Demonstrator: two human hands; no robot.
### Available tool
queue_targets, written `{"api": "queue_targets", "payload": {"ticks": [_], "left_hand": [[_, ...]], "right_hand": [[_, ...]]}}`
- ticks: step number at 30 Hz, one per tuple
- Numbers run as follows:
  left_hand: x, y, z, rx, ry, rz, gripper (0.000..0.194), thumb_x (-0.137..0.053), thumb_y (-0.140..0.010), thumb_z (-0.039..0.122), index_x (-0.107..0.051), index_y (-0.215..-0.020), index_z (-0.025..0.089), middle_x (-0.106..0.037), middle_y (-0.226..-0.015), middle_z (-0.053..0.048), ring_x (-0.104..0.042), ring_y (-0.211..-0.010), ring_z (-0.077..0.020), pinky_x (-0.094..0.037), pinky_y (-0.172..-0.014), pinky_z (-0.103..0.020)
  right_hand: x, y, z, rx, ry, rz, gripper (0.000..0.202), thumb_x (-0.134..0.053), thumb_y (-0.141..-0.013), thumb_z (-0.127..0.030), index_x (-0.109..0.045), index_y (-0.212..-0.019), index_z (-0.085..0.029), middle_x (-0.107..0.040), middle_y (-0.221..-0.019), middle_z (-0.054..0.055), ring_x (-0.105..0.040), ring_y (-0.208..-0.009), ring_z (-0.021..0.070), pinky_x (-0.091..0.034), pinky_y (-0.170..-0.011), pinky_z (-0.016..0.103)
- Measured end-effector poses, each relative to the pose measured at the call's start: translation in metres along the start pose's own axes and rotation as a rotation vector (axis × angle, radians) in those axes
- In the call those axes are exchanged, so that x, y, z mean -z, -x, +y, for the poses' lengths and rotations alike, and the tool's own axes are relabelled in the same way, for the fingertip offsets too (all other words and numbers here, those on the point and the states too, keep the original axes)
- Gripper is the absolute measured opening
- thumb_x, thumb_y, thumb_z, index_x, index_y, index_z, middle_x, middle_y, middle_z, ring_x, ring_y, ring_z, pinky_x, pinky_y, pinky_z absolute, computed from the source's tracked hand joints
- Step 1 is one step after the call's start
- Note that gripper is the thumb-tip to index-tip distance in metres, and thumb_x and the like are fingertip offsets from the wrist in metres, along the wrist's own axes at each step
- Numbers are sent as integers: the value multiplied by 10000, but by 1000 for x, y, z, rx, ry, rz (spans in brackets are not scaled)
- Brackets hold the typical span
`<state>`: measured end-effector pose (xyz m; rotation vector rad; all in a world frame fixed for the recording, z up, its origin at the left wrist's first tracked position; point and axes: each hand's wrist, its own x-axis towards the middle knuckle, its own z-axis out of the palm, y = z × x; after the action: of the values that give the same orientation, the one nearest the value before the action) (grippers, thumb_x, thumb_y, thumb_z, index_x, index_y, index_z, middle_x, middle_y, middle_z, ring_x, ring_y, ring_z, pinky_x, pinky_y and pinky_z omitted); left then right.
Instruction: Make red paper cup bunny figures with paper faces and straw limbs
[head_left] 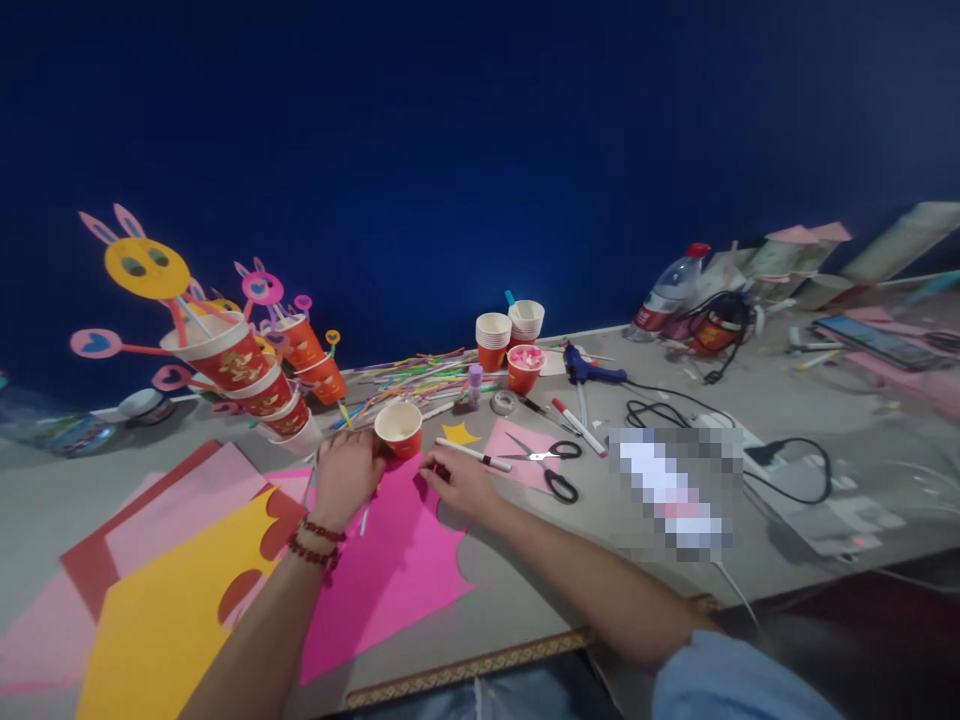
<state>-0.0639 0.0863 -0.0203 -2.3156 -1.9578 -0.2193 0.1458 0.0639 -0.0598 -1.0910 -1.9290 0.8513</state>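
A small orange-red paper cup [399,440] with a white rim stands upright at the far edge of a magenta paper sheet [390,590]. My left hand [349,475], a beaded bracelet at its wrist, is closed against the cup's left side; its fingertips are partly hidden. My right hand [459,480] lies just right of the cup, apart from it, with loosely bent fingers spread and nothing visible in them. Close beyond it lie a white marker [472,454] and a yellow paper scrap [460,434]. Black-handled scissors [538,457] rest on pink paper farther right.
Stacked decorated cups [259,385] with paper faces stand at the left. Coloured sheets [172,610] overlap in front of them. Thin sticks [409,380], stacked cups [493,340] and a blue glue gun [589,368] are behind. Cords [667,410] and a bottle [670,293] occupy the right.
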Motion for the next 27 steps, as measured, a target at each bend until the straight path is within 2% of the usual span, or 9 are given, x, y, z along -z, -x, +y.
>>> {"api": "queue_targets", "payload": {"ticks": [6,8,10,13,16,19,23,25,27], "left_hand": [[10,-2,-24,71,193,6,263,-484,-865,263,-587,-1089,175,-729,-845,-46,-704,-782,-233,-497,-672,-306],[23,2,-26,91,250,123,279,-490,-878,278,-570,-1127,183,-720,-849,-35,-700,-805,-231,-507,-709,-310],[39,10,-18,75,232,336,283,-527,-869,283,-589,-1124,178,-708,-856,-60,-683,-881,-278,-503,-810,-377],[59,29,12,-128,209,511,184,-557,-875,233,-629,-1041,199,-713,-900,-80,-657,-913,-291,-462,-922,-452],[63,48,47,-454,296,431,190,-570,-885,181,-648,-1047,244,-732,-892,-43,-657,-871,-244,-410,-1033,-478],[55,59,67,-536,462,388,231,-569,-899,166,-632,-1110,237,-736,-911,-50,-660,-870,-228,-413,-1050,-487],[47,59,67,-356,891,356,279,-622,-901,294,-590,-1168,221,-702,-1079,-98,-655,-982,-249,-503,-947,-442],[47,56,64,-210,1107,178,221,-599,-921,335,-611,-1101,208,-693,-1065,-101,-658,-966,-237,-536,-856,-379],[45,53,62,-101,1272,-71,191,-606,-920,371,-631,-990,195,-700,-962,-74,-662,-864,-207,-535,-748,-313]], "right_hand": [[1,0,0,9,-94,11,80,-613,-891,-197,-673,-839,-209,-650,-767,-1,-565,-716,166,-411,-701,283],[4,3,-5,33,-157,2,104,-611,-907,-273,-677,-851,-214,-660,-768,3,-572,-693,162,-429,-686,283],[7,6,-11,63,-217,0,178,-593,-929,-374,-676,-913,-218,-675,-809,17,-591,-705,166,-459,-685,287],[12,11,-26,86,-395,14,348,-578,-928,-522,-628,-1105,-227,-672,-918,39,-599,-698,161,-494,-650,286],[17,14,-40,33,-647,60,477,-633,-881,-594,-593,-1198,-240,-650,-909,28,-568,-609,138,-494,-576,275],[25,14,-50,-60,-670,161,402,-606,-909,-594,-684,-1038,-220,-638,-819,26,-583,-631,156,-504,-583,285],[37,9,-50,-145,-742,110,422,-615,-899,-607,-718,-930,-199,-660,-761,29,-610,-594,160,-515,-558,292],[42,6,-47,-192,-802,60,429,-646,-875,-611,-716,-918,-189,-659,-723,20,-605,-559,150,-509,-531,283],[44,5,-45,-234,-827,51,439,-662,-854,-624,-706,-884,-188,-648,-692,8,-595,-542,142,-496,-511,273]]}}
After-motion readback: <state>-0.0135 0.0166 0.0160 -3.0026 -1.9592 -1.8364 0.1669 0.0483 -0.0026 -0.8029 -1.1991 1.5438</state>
